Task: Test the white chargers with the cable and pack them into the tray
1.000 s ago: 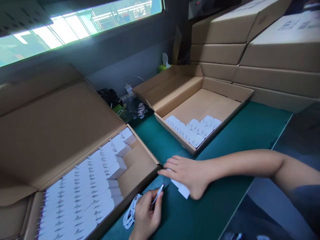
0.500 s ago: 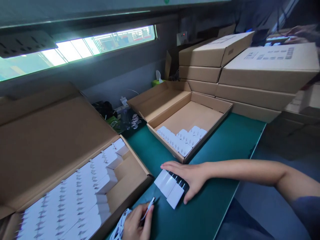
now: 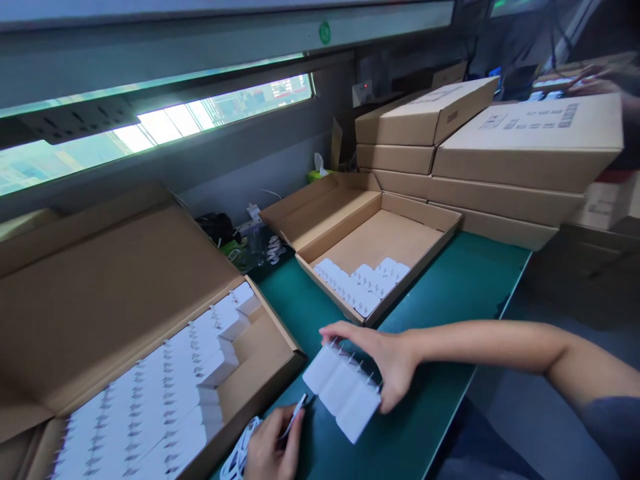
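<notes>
My right hand grips a row of three white plug-in chargers at its ends, thumb on one side and fingers on the other. Their metal prongs point toward my palm, and their flat faces are turned to me. Close by on the left, my left hand pinches the USB plug of a white cable. The coiled part of that cable hangs beside the hand at the lower edge. Both hands are over the green table mat.
At left, an open carton holds many white chargers, prongs up. Another open carton ahead has several chargers in its near corner. Closed cartons are stacked at the back right. A co-worker's hand shows beyond them.
My right hand has raised the chargers a little and tilted them, so their faces show more fully. My left hand keeps its pinch on the cable. The camera view has shifted slightly upward.
</notes>
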`<action>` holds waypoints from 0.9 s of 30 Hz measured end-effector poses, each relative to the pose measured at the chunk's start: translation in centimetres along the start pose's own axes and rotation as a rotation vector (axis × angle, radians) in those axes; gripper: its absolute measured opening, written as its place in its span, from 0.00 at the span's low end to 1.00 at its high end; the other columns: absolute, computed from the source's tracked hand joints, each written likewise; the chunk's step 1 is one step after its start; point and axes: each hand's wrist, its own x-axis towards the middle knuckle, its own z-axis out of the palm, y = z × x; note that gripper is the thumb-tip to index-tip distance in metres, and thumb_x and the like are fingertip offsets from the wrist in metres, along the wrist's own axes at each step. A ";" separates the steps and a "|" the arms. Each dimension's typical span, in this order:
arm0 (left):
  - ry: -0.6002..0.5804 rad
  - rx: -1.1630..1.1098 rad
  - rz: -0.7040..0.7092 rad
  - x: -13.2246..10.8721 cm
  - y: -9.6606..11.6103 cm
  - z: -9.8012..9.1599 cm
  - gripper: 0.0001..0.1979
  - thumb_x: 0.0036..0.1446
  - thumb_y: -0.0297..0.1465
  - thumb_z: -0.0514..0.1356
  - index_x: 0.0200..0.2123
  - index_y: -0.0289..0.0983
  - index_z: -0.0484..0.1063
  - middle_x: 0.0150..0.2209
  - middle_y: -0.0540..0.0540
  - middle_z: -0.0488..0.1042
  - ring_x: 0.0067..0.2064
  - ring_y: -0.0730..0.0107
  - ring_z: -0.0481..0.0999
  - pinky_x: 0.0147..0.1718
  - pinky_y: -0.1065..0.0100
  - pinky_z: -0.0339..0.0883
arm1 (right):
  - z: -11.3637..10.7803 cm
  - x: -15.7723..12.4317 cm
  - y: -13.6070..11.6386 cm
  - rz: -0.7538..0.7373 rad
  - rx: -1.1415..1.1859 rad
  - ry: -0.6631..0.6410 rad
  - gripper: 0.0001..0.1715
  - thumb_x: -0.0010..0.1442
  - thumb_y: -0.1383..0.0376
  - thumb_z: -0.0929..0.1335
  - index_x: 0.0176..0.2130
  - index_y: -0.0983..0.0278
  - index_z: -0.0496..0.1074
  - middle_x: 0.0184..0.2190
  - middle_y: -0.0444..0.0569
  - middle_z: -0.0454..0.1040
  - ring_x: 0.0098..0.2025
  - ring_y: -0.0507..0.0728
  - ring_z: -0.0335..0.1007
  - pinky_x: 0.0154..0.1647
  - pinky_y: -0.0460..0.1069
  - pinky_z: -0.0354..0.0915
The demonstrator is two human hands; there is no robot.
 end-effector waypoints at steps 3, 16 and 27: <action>-0.007 -0.020 0.001 0.0 0.0 -0.1 0.10 0.58 0.38 0.54 0.29 0.42 0.72 0.23 0.53 0.72 0.22 0.73 0.71 0.25 0.73 0.65 | -3.3 0.9 -1.9 -0.003 -0.038 0.071 0.62 0.36 0.61 0.71 0.59 0.64 0.33 0.53 0.57 0.50 0.55 0.60 0.52 0.56 0.54 0.51; 0.104 0.013 -0.009 -0.4 0.1 1.3 0.17 0.60 0.42 0.49 0.27 0.41 0.70 0.22 0.52 0.72 0.22 0.72 0.72 0.24 0.72 0.63 | -22.2 -7.1 5.3 0.926 -0.853 0.425 0.46 0.30 0.67 0.70 0.51 0.70 0.57 0.47 0.57 0.60 0.48 0.65 0.59 0.48 0.55 0.60; -0.102 0.046 0.138 0.3 -1.1 -0.4 0.07 0.58 0.33 0.55 0.31 0.40 0.71 0.25 0.51 0.75 0.25 0.72 0.75 0.25 0.76 0.68 | -22.9 -5.8 8.2 1.086 -0.804 0.179 0.52 0.28 0.69 0.70 0.54 0.72 0.55 0.49 0.59 0.57 0.48 0.66 0.59 0.47 0.52 0.61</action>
